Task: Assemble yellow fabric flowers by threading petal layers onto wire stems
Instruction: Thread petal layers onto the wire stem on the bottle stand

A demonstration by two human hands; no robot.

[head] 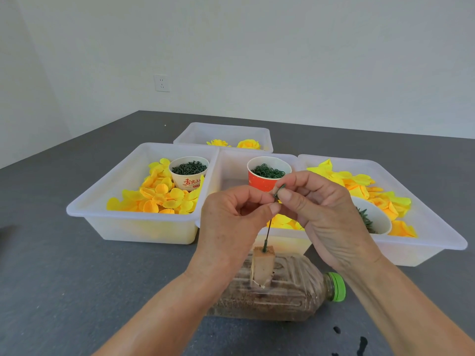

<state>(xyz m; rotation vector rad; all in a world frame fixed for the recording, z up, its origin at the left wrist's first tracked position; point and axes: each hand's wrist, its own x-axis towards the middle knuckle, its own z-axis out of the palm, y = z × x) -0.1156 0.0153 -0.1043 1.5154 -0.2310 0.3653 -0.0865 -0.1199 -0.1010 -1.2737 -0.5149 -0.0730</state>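
I see the wire stem [267, 233] standing bare in the foam block [262, 263]. My left hand [231, 217] pinches its top; my right hand [318, 211] pinches a small green piece [280, 189] there. No petal layers [159, 196] threaded yet. Two finished flowers [234, 143] lie in the far bin [223, 129].

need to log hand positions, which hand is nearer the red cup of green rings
Right. The right hand sits just in front of the red cup, its fingertips overlapping the rim in view. The left hand is lower and further left.
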